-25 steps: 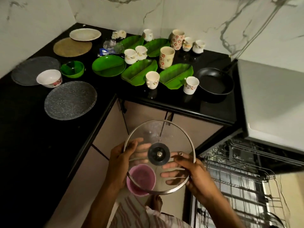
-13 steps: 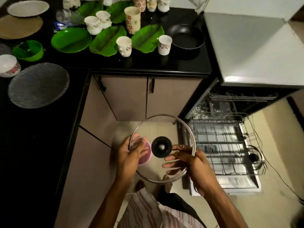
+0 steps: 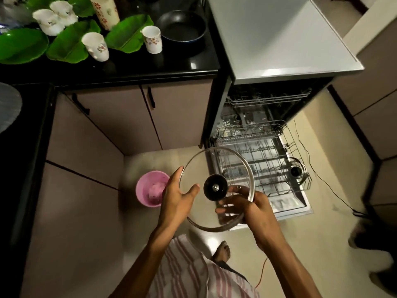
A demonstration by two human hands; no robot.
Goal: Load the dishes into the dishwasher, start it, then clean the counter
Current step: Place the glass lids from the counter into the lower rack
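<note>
I hold a round glass lid [image 3: 227,166] with a black knob and a steel rim in front of me, above the floor. My left hand [image 3: 176,201] grips its left rim and my right hand [image 3: 247,208] grips its lower right rim. To the right the dishwasher [image 3: 268,61] stands open with its lower wire rack [image 3: 264,160] pulled out. A smaller glass lid [image 3: 297,171] lies at the rack's right end. On the black counter [image 3: 133,69] sit green leaf-shaped plates [image 3: 71,44], white floral cups [image 3: 95,47] and a black frying pan [image 3: 181,32].
A pink bucket [image 3: 150,188] stands on the floor left of the lid, near the beige cabinet doors [image 3: 129,117]. A thin black cable [image 3: 322,179] runs across the floor right of the rack. My bare foot [image 3: 221,252] shows below. A grey plate [image 3: 8,106] lies at the left edge.
My view has tilted down and right towards the open dishwasher. The lid, held in both hands, has moved right, next to the pulled-out rack.
</note>
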